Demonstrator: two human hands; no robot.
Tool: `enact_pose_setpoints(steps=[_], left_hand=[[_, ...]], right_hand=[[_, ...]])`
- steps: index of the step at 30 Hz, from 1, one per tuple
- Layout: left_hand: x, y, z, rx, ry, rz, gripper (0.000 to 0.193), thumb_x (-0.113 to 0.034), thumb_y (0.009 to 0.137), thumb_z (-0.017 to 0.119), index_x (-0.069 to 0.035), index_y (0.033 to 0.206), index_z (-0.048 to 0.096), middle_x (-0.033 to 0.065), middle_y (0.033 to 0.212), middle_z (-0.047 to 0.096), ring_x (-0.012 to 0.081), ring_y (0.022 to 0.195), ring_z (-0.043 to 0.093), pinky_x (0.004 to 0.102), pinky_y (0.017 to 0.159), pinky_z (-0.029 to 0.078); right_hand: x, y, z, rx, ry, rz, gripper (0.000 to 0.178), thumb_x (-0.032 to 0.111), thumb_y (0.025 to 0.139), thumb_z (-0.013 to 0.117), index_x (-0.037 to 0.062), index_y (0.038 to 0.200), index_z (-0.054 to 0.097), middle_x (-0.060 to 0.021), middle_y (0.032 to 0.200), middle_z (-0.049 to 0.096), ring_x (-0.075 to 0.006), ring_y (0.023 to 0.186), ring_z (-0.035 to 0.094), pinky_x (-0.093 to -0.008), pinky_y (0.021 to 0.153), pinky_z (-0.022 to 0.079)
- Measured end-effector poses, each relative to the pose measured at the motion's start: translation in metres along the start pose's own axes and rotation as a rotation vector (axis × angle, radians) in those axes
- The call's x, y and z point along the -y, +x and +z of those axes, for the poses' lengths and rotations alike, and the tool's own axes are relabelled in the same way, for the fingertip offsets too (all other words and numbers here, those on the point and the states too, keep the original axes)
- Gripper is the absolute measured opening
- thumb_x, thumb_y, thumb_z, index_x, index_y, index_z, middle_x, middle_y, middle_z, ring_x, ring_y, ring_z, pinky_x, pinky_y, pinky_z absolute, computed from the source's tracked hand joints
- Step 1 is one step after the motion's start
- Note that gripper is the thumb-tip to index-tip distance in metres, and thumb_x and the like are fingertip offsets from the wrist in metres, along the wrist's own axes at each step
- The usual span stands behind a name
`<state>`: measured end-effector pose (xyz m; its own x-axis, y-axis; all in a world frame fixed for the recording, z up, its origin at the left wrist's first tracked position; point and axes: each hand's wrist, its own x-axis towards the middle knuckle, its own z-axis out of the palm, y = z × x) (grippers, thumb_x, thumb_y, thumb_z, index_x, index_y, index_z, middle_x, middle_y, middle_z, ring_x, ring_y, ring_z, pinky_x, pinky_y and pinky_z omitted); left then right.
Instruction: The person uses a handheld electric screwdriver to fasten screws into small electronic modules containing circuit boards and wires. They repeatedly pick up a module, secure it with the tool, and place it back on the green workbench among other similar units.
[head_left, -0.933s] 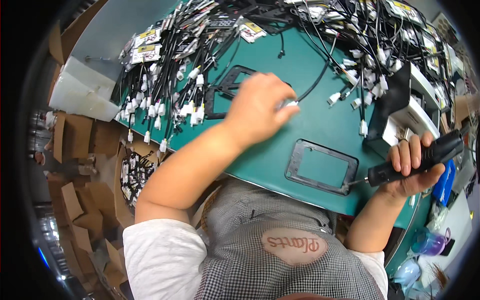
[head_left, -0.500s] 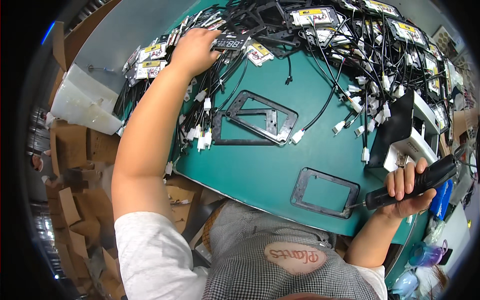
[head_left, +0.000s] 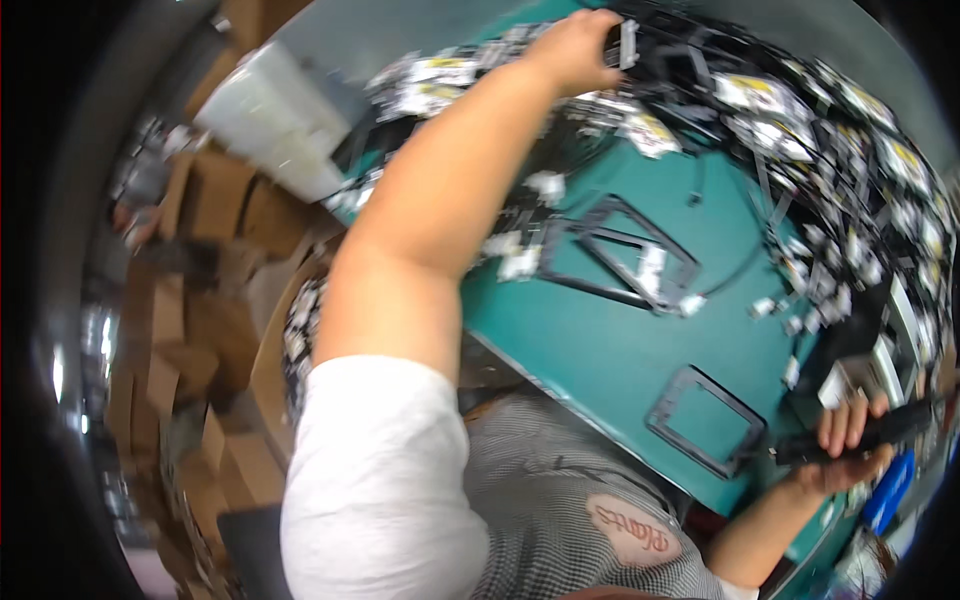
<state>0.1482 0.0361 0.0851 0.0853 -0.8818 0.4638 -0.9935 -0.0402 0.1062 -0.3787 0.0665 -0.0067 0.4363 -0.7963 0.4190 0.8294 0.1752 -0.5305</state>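
My left hand (head_left: 574, 50) reaches to the far edge of the green table, its fingers closed on a small black display panel (head_left: 616, 48) that shows blurred. In my right hand (head_left: 846, 440), at the near right, is a black electric screwdriver (head_left: 900, 424) with its tip end toward the table. Left of that tip lies a black rectangular frame (head_left: 690, 455), flat near the table's front edge. Two more such frames (head_left: 678, 245) overlap mid-table, one on top of the other. Next to my left hand spreads a pile of circuit modules (head_left: 432, 85) with wires and white plugs.
Many wired modules (head_left: 765, 100) and dark frames heap along the far and right sides, cables trailing inward. A black and white box-like device (head_left: 870, 365) stands at the right. Cardboard boxes (head_left: 215, 200) and a translucent plastic sheet (head_left: 275, 120) are at the left. Something blue (head_left: 889, 494) lies near the screwdriver.
The view has swung, shifting the table rightward in the picture. My left hand has the display panel, which showed lit-looking digits face up before. My right hand keeps the screwdriver, its tip near the frame.
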Motion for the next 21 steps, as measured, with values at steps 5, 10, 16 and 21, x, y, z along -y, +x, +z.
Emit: enact_pose_setpoints(steps=[5,10,16,21], left_hand=[[-0.014,-0.028,-0.097,-0.591,-0.075,0.064,0.063,-0.021,0.069,0.078,-0.005,0.122,0.048,0.0224,0.114,0.057,0.0376,0.11,0.056,0.0432,0.094,0.047],[-0.023,-0.075,-0.184,-0.767,-0.088,0.099,0.065,-0.024,0.071,0.081,-0.005,0.122,0.044,0.0157,0.1,0.062,0.031,0.094,0.062,0.0402,0.09,0.049],[-0.033,-0.113,-0.213,-0.616,-0.696,0.118,0.077,-0.02,0.075,0.08,-0.007,0.139,0.038,0.0108,0.105,0.063,0.0251,0.095,0.063,0.0365,0.088,0.051],[-0.087,-0.148,-0.175,-0.143,-0.969,-0.001,0.083,-0.021,0.067,0.086,-0.006,0.135,0.042,0.0159,0.114,0.062,0.026,0.106,0.063,0.0362,0.091,0.052]], right_hand=[[0.008,-0.006,-0.002,0.026,-0.012,-0.018,0.049,0.027,0.087,0.072,0.002,0.114,0.039,-0.0025,0.075,0.044,-0.0107,0.056,0.045,-0.0241,0.054,0.041],[0.006,-0.001,-0.008,0.108,0.101,0.044,0.047,0.027,0.089,0.072,0.0004,0.114,0.042,-0.0028,0.077,0.041,-0.0112,0.06,0.041,-0.0262,0.06,0.038],[0.011,-0.002,-0.015,0.123,0.095,0.057,0.046,0.027,0.089,0.072,0.0009,0.113,0.042,-0.0032,0.08,0.04,-0.0117,0.064,0.041,-0.027,0.062,0.037],[0.016,-0.002,-0.026,0.116,0.159,0.002,0.046,0.026,0.09,0.069,-0.0009,0.116,0.042,-0.0025,0.078,0.04,-0.0108,0.062,0.041,-0.0271,0.059,0.039]])
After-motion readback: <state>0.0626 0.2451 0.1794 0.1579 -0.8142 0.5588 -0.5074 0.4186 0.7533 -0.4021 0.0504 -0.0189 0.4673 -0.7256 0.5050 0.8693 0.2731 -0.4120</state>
